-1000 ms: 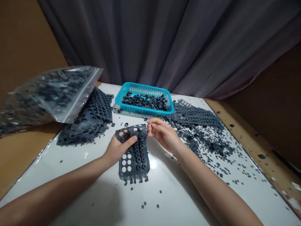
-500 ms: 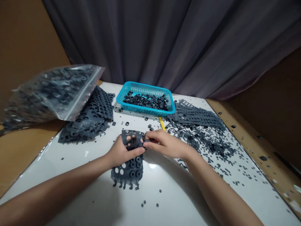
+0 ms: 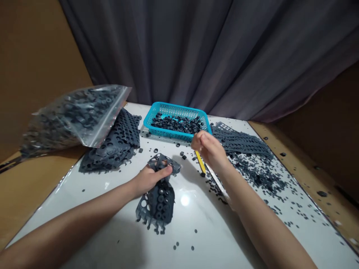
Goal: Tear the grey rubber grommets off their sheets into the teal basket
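Note:
My left hand [image 3: 151,177] grips a dark grey rubber sheet [image 3: 159,203] with rows of round holes and ring-shaped pieces, its thumb lying across the folded upper part. The sheet's lower end, with a fringe of small tabs, hangs towards me over the white table. My right hand [image 3: 209,147] is raised at the front right corner of the blue basket [image 3: 179,134], its fingers curled together. Whatever they hold, if anything, is hidden. Many small dark rings [image 3: 174,122] lie inside the basket. Just below the right hand is a yellow strip [image 3: 200,163] with a dark end.
At left, a clear zip bag [image 3: 81,114] full of dark pieces leans on a stack of perforated sheets [image 3: 114,144]. More perforated sheets [image 3: 244,141] lie at right, behind a scatter of small dark discs [image 3: 258,177]. A grey curtain [image 3: 179,52] hangs behind the table.
My right hand has left the sheet and moved up and right to the basket's corner. The left hand still holds the sheet, whose upper part has tilted. The view has shifted slightly.

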Action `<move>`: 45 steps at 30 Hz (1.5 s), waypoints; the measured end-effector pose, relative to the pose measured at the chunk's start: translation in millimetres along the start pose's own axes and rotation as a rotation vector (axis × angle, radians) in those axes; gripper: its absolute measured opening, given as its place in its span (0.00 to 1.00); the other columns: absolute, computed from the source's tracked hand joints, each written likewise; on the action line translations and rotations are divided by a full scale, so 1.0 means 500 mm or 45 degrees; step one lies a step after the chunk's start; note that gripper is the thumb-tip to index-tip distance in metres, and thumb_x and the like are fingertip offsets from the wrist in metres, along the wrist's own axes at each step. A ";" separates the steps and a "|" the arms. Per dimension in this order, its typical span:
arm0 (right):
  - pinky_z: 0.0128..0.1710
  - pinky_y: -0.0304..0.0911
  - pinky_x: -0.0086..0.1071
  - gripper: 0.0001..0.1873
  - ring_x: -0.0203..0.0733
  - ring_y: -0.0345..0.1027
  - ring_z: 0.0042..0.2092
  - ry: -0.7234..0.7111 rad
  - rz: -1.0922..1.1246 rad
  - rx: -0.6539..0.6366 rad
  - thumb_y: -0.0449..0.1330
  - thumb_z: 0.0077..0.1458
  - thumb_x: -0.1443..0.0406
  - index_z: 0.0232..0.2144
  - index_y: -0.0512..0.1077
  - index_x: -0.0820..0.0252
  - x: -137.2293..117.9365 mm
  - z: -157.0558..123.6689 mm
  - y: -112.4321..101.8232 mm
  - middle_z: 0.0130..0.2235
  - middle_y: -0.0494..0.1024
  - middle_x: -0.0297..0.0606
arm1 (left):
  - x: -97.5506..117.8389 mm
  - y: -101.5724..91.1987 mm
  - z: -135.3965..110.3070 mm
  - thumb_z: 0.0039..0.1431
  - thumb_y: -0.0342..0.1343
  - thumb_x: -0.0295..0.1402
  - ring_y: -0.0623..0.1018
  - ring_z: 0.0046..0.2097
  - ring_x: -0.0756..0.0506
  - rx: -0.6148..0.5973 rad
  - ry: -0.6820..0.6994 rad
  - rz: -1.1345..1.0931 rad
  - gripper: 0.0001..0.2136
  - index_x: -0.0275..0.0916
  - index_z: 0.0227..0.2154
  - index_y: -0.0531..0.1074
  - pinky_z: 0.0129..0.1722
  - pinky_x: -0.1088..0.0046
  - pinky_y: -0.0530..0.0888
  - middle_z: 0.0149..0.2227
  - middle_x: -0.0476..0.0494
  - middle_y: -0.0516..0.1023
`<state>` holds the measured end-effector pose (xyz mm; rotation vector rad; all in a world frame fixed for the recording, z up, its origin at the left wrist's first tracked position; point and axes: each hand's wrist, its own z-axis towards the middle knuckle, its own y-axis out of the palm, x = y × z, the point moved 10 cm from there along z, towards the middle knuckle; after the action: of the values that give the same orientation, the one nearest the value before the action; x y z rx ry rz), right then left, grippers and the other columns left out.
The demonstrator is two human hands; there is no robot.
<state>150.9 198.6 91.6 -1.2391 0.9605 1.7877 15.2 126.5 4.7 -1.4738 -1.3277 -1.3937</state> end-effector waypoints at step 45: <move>0.27 0.49 0.28 0.14 0.33 0.51 0.25 -0.063 -1.036 -0.702 0.44 0.61 0.63 0.23 0.54 0.59 0.033 -0.087 0.164 0.23 0.58 0.30 | 0.022 0.054 -0.001 0.56 0.51 0.43 0.69 0.34 0.48 -0.218 0.110 0.185 0.14 0.34 0.30 0.70 0.37 0.72 0.66 0.30 0.47 0.71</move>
<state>91.3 126.6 78.1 -1.5955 -0.1267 1.4139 39.8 122.4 19.6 -1.5694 -1.0483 -1.4876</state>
